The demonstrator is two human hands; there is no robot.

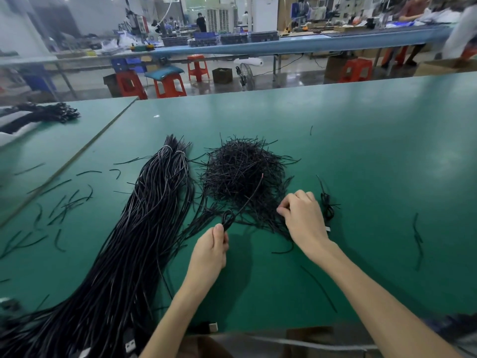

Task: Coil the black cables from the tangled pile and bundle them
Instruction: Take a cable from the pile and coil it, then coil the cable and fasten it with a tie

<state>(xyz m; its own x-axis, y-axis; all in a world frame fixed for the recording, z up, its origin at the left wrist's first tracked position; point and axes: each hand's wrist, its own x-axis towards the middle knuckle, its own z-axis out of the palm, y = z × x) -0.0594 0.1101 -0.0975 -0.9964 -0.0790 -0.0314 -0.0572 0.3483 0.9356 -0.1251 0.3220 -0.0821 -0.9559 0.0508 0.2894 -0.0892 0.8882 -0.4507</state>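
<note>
A tangled pile of short black ties (242, 171) lies in the middle of the green table (361, 140). To its left stretches a long sheaf of black cables (134, 228), running toward the near edge. My left hand (210, 250) pinches a folded black cable (228, 218) whose free end, with a red tip, sticks up over the pile. At the pile's near right edge, my right hand (302, 215) has its fingers curled and pinches a thin black tie. A small coiled cable (327, 205) rests just right of that hand.
Loose black tie pieces (64, 202) are scattered over the table's left side, and a few more lie at the right (416, 233). Bundled cables (49, 113) sit on the neighbouring table at far left. USB plugs (130, 343) lie at the near edge. Stools and workbenches stand beyond.
</note>
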